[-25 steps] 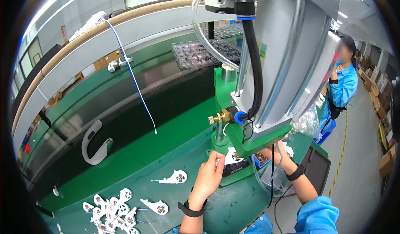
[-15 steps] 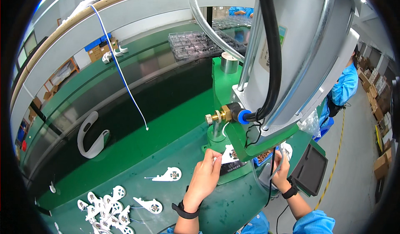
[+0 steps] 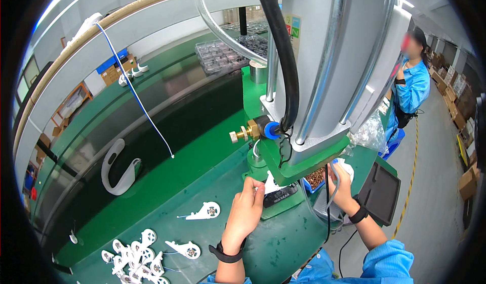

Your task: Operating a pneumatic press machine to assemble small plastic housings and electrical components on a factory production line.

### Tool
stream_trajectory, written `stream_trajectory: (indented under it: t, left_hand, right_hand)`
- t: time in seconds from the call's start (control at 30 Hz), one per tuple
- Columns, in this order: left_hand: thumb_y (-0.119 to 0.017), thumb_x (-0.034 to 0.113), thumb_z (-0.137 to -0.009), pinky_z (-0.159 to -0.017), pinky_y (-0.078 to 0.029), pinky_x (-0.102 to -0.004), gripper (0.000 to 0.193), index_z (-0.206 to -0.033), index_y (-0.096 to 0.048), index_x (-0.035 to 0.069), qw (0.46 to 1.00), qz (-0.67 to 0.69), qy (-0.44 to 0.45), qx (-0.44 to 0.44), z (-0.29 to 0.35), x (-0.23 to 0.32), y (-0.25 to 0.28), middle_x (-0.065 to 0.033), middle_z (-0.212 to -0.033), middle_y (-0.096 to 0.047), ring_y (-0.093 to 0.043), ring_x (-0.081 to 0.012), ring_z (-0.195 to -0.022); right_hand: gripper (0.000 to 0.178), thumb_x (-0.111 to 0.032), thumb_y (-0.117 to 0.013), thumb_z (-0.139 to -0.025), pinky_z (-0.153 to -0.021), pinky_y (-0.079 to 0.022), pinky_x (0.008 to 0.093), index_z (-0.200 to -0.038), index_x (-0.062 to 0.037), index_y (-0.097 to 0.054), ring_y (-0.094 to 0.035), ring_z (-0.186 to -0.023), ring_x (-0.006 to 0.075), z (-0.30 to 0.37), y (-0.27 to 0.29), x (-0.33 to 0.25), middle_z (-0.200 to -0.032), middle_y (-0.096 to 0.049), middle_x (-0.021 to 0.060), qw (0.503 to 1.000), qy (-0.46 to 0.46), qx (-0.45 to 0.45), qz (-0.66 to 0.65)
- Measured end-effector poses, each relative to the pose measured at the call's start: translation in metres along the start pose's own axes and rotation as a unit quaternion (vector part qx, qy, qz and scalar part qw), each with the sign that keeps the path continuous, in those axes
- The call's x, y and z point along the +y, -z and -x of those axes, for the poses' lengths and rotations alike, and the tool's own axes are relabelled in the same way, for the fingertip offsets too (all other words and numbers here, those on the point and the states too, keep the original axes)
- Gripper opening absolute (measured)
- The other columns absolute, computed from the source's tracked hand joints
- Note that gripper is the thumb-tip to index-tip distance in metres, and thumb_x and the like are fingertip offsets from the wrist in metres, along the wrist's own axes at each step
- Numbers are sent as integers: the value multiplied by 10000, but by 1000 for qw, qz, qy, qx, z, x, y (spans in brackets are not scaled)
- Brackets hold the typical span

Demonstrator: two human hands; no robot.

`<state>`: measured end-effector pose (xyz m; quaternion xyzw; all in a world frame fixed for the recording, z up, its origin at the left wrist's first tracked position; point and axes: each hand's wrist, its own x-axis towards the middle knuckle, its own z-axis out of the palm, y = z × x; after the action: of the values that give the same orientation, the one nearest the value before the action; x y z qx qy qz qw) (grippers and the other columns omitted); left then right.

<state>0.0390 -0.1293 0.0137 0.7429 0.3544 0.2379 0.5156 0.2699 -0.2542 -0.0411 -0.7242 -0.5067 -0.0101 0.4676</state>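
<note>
Wide look-down view of bench work at a pneumatic press [image 3: 316, 71]. Just changed: vs. the earlier frames, the head view shifts, so the press stands further L, and the R hand [image 3: 342, 185] shows more fully, just beside the R side of a blue bin [image 3: 316, 189] of small brass-coloured pcs. [image 3: 315, 176]. The L hand [image 3: 249, 203] stays at the press. Judging by that, the job seems at the same stage, w/ L steadying and R on the supply side.

Grip: L thumb and forefinger make a narrow pinch at the L end of a white teardrop housing [image 3: 272, 183], which sits under the press head, by a black block [image 3: 279, 197] on the green base [image 3: 283, 208]. R fingers are curled, partly behind a clear hose [image 3: 334, 195]; can't tell if they hold anything.

Edges and room: press head overhangs the housing, so access looks best from L and front. The hose and a black cable [image 3: 328, 215] hang nr. the R hand, a possible snag. Green bench [image 3: 276, 243] is open in front of the base; two loose housings [image 3: 208, 210] lie L of the L hand, a pile of housings [image 3: 136, 261] further L. Past the bin comes the bench's R edge, w/ a black tray [image 3: 382, 193] R of the R wrist
</note>
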Motion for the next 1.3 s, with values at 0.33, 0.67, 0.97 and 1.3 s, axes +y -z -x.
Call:
stream_trajectory:
  t: [0.33,0.67,0.97,1.3]
  left_hand:
    - [-458,139,-905,-607,-435,-389,135,-933,-446,8,998,15,-57,31,-2,-6,-7,-204,-724,-584,-576,-352,-655]
    - [-484,222,-910,-487,-306,-208,151,-912,-444,77,920,383,-14,82,-16,-16,28,43,-651,-379,-303,-47,-531]
    - [-549,337,-839,-889,-338,-488,443,-1167,-496,43,856,-473,168,128,13,-66,77,-181,-1167,-500,-433,-317,-1108]
    - [-499,188,-889,-569,-452,-326,206,-966,-542,1,985,-72,16,159,11,-29,26,-158,-754,-648,-627,-244,-637]
  right_hand:
    - [362,-118,-675,-662,-725,-435,413,-961,11,-516,-503,-904,368,-44,-33,51,-1002,-504,209,940,119,-250,200]
    - [225,-61,-647,-702,-629,-448,417,-879,-2,-521,-565,-742,361,-41,-22,26,-744,-579,172,973,117,-158,118]
    - [115,-51,-577,-743,-622,-426,429,-810,22,-519,-538,-707,385,-40,-8,16,-723,-549,196,988,67,-116,83]
    - [99,-69,-647,-721,-547,-434,296,-791,-8,-615,-569,-594,185,-14,32,-11,-681,-599,110,990,-46,-131,3]
